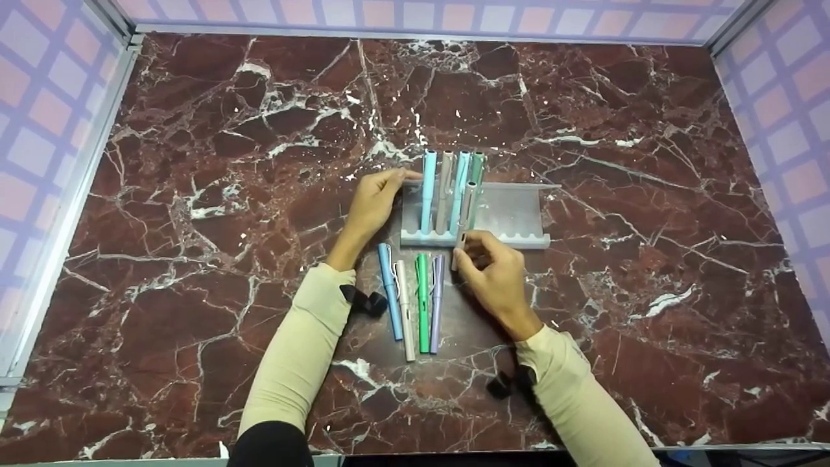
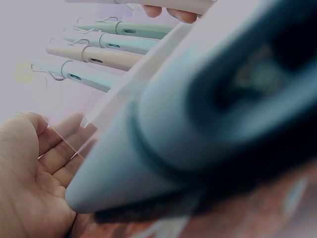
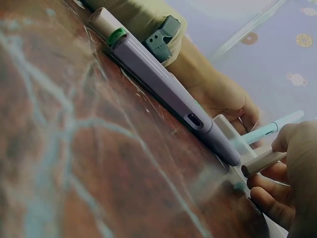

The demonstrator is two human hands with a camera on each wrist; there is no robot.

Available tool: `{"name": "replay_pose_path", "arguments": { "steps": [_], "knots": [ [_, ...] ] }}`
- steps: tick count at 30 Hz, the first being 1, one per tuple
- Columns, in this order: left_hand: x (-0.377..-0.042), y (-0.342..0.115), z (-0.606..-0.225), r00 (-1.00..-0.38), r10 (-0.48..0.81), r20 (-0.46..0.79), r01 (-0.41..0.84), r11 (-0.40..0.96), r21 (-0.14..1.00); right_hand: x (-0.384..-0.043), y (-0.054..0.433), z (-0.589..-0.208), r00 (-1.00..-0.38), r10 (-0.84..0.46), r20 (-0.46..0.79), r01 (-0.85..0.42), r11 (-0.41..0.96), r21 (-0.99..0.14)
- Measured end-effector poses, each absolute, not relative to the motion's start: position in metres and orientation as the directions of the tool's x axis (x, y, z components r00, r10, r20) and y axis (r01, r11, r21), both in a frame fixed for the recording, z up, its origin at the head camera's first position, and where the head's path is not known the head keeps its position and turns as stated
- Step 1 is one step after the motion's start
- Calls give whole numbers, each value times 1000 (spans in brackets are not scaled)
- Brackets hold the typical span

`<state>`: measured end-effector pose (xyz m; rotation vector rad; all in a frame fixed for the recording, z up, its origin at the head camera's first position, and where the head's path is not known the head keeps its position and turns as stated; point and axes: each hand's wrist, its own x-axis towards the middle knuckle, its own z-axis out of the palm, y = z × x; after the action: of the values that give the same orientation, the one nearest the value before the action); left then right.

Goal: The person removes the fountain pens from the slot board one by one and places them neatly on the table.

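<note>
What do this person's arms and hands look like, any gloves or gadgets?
The left hand and right hand are bare, without gloves. The left sleeve and right sleeve are pale yellow, with black fabric higher up the left arm. Each sleeve end bears a small, blocky black device.

Soft, even light covers the dark-red, white-veined marble-patterned tabletop (image 1: 194, 162) in the head view. The left wrist view is hazy, a long blue pen (image 2: 168, 114) blurred up close; the right wrist view's foreground is unfocused.
</note>
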<state>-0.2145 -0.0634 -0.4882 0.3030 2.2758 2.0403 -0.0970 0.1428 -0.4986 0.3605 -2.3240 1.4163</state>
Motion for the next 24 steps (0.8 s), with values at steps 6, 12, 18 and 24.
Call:
{"name": "replay_pose_path", "arguments": {
  "steps": [6,12,18,24],
  "knots": [
    [-214,-64,-489,-975,197,100,116,71,991,-90,144,-498,-892,-32,450,-411,471,-780],
    [-214,-64,-488,-972,210,108,123,57,991,-82,144,-498,-888,-33,459,-418,474,-775],
    [-215,-62,-487,-976,202,85,101,72,992,-74,145,-498,-894,-36,447,-413,458,-788],
    [-215,-61,-487,-978,199,59,77,83,994,-66,146,-499,-905,-36,425,-391,464,-795]
  ]
}}
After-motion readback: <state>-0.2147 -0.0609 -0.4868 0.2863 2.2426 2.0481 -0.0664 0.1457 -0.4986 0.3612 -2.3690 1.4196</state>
